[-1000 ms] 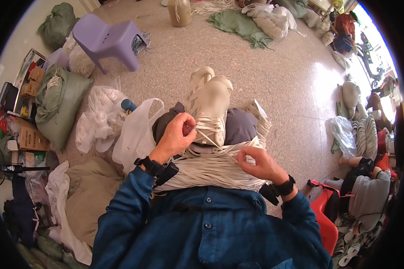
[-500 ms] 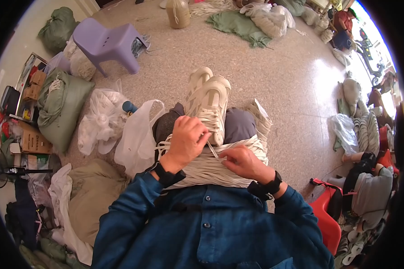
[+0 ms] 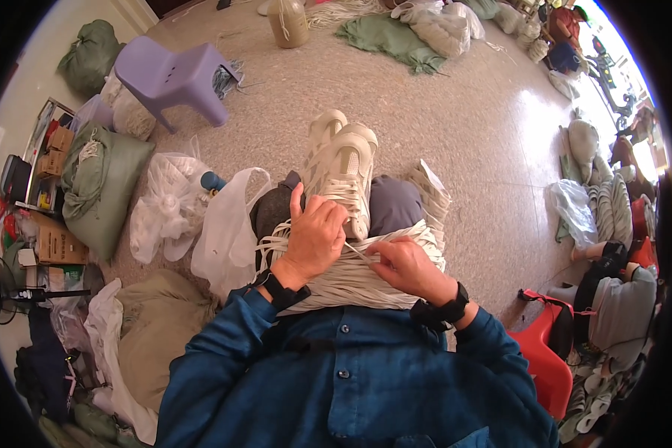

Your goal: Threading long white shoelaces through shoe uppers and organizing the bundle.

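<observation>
A cream sneaker [image 3: 357, 160] with crossed laces rests between my knees, toe pointing away from me, partly over a second cream sneaker [image 3: 322, 134]. Across my lap lies a thick bundle of long cream shoelaces [image 3: 351, 284]. My left hand [image 3: 315, 235] is closed just below the sneaker's heel, with one finger raised and the fingertips pinching a pale shoelace [image 3: 357, 252]. The other end of this short stretch is pinched between the thumb and finger of my right hand [image 3: 409, 267], to the right above the bundle. The left fingertips partly hide the lace.
A white plastic bag [image 3: 228, 224] and a clear filled bag [image 3: 173, 201] sit left of my knees. Farther off stands a purple chair [image 3: 173, 75]. At right are a red chair [image 3: 549, 358] and another person [image 3: 620, 313]. A fan [image 3: 0, 287] stands at far left.
One finger of my left hand has lifted away from the others. The lace between my hands has tilted, and the whole view has shifted slightly.
</observation>
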`<state>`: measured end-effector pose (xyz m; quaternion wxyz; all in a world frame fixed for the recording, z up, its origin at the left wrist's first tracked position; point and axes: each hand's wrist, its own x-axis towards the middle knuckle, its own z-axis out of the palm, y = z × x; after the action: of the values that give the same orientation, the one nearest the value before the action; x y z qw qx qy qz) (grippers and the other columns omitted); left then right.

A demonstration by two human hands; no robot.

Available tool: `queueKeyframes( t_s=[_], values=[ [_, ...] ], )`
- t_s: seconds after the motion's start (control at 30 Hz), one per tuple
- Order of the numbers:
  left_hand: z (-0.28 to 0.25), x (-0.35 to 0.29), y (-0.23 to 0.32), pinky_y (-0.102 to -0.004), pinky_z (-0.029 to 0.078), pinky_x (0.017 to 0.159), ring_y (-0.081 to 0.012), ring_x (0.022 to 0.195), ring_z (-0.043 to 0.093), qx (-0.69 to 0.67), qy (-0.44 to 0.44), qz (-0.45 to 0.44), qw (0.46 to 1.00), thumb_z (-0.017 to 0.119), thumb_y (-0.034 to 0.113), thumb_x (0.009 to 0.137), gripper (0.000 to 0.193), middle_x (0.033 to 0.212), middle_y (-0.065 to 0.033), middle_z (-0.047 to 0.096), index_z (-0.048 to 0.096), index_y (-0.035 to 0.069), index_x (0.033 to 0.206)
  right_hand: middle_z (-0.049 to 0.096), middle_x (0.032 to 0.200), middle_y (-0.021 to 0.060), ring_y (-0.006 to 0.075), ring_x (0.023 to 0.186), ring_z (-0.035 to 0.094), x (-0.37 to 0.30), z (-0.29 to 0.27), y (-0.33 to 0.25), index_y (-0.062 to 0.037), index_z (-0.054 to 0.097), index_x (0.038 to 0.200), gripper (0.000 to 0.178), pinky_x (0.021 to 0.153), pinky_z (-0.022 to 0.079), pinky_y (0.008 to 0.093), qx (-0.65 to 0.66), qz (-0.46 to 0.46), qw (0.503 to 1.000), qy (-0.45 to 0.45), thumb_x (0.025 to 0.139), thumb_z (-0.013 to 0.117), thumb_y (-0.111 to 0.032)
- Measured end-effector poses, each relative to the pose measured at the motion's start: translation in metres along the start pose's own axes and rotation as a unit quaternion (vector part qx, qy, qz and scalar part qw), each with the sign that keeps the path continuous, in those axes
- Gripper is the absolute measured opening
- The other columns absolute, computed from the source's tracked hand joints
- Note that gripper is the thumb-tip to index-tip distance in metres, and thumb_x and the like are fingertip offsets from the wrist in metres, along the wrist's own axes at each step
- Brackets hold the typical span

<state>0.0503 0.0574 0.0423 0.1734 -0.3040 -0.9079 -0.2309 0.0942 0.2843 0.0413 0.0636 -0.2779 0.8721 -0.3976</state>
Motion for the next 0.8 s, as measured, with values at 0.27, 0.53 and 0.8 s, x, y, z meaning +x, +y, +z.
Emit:
queueKeyframes(
  t_s=[0.27, 0.53, 0.8],
  values=[
    [-0.069, -0.006, -0.037, -0.0218, 0.052, 0.075, -0.0056, 0.073, 0.055, -0.637, -0.035, -0.329, 0.696, 0.059, 0.002, 0.095, 0.019, 0.089, -0.0006, 0.061, 0.065, 0.0, 0.113, 0.065, 0.069, 0.0123, 0.0277, 0.065, 0.065, -0.001, -0.018, -0.004, 0.0003, 0.071, 0.094, 0.014, 0.063, 0.051, 0.0374, 0.047, 0.046, 0.998, -0.025, 0.084, 0.071, -0.01],
    [-0.105, -0.059, -0.1, -0.0294, 0.044, 0.066, -0.0149, 0.071, 0.055, -0.197, -0.093, -0.232, 0.948, 0.058, -0.001, 0.09, 0.019, 0.082, -0.0068, 0.061, 0.071, -0.001, 0.105, 0.069, 0.074, 0.0072, 0.014, 0.067, 0.064, -0.017, -0.047, -0.008, 0.002, 0.072, 0.1, 0.016, 0.063, 0.05, 0.0295, 0.167, 0.124, 0.976, -0.066, 0.092, 0.068, -0.011],
    [-0.127, -0.085, -0.154, -0.0387, 0.048, 0.07, -0.035, 0.077, 0.062, -0.028, -0.003, -0.24, 0.97, 0.061, 0.004, 0.09, 0.013, 0.086, -0.0157, 0.062, 0.07, 0.0, 0.098, 0.067, 0.076, 0.0035, 0.0056, 0.071, 0.059, -0.023, -0.085, -0.018, 0.0024, 0.073, 0.099, 0.017, 0.065, 0.048, 0.0227, 0.378, 0.231, 0.894, -0.075, 0.097, 0.062, -0.01]
  ],
)
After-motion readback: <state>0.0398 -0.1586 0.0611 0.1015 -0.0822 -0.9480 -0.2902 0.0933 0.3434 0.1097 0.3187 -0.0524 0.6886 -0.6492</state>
